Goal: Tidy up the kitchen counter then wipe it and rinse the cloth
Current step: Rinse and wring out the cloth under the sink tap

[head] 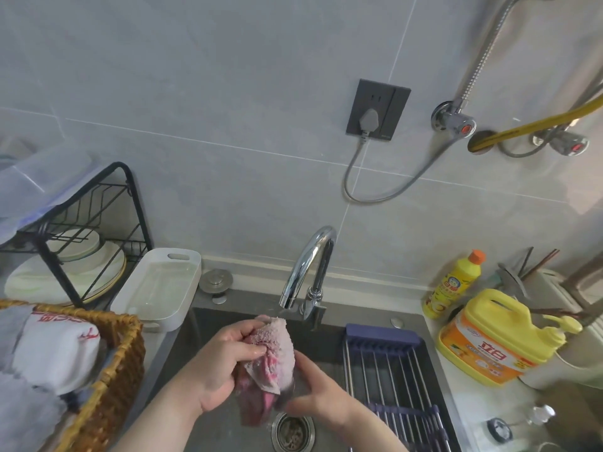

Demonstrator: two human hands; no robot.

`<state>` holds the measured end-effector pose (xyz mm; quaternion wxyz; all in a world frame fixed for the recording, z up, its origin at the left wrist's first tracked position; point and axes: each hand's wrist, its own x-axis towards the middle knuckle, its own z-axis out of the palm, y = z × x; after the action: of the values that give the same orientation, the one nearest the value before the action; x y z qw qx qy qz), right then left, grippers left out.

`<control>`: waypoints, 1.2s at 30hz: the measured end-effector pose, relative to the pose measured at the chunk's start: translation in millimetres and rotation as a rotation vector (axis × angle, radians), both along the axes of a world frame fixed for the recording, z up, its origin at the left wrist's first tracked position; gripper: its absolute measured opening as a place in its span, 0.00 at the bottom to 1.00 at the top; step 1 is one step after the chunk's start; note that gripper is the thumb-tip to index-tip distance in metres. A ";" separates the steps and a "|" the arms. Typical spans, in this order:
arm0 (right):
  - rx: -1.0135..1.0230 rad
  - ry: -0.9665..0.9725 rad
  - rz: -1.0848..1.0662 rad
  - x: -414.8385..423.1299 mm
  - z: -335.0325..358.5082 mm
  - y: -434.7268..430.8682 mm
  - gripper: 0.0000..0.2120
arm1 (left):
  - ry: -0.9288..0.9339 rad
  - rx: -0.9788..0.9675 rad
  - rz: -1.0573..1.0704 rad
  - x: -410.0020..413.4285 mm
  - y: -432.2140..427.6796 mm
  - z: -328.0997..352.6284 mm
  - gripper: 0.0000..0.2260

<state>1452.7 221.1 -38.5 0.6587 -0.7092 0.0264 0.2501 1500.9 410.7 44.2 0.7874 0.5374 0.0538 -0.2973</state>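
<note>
Head cam: cloth (274,352) is bunched over sink (177,349), just under faucet (308,265) spout. Left hand (222,360) clamps its top. Right hand (318,398) touches the lower end, can't tell if gripping. Risk: hard wringing sprays the counter, or the loose tail drops onto drain (293,432).

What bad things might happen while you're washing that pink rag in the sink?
Squeezing the cloth with the left hand and right hand right under the faucet may splash water out of the sink, perhaps onto the fabric in the basket beside it. Bits from the cloth might also add to the gunk already sitting in the drain and slow it down.
</note>
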 end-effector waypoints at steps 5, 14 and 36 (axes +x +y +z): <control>0.241 -0.094 -0.026 -20.4 20.5 30.7 0.37 | 0.035 -0.187 0.093 -16.4 1.3 24.9 0.18; -0.048 -0.060 -0.643 -32.4 68.6 44.1 0.18 | -0.248 0.451 -0.083 -26.0 39.4 31.2 0.07; 0.294 -0.105 -0.544 -17.1 128.7 65.5 0.22 | -0.524 0.137 -0.076 -53.2 -11.6 47.1 0.15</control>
<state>1435.6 286.6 90.2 0.7975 -0.5850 0.1447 0.0288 1447.7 399.1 91.3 0.7246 0.6495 -0.1522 -0.1731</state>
